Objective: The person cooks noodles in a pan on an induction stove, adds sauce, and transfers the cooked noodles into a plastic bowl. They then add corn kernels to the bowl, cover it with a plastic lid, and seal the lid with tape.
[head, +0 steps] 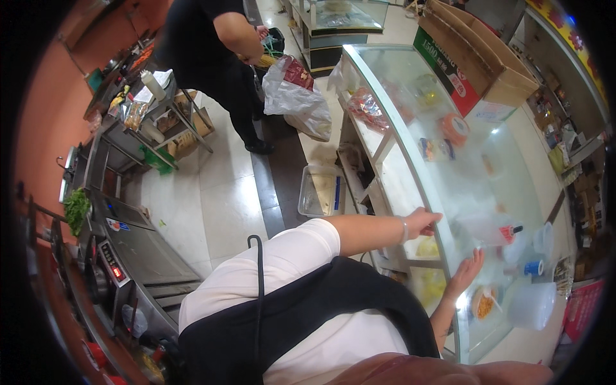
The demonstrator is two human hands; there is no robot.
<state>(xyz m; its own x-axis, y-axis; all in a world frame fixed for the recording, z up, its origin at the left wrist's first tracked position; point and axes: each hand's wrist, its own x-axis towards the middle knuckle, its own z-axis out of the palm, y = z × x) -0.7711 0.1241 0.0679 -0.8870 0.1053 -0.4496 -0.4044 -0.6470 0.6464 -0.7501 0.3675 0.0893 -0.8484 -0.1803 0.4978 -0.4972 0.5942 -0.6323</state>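
My left hand (419, 224), with a pale band at its wrist, has its fingers curled over the near edge of the glass-topped display counter (404, 130). Close by, my right hand (464, 273) lies at the same edge, fingers extended and nothing held. Beyond it on the glass is a translucent item with a red label and black tip (507, 234). A blue-wrapped roll (533, 268) sits farther out. Near my right wrist stands a bowl of orange food (485, 305) with a white spoon, beside a stack of translucent plastic containers (534, 305).
An open cardboard box (481, 62) stands on the counter's far end, near an orange tape roll (455, 129). Another person (207, 57) holds bags by a white plastic bag (296, 98). A plastic bin (320, 191) lies on the floor. Steel kitchen equipment (144, 245) lines the left.
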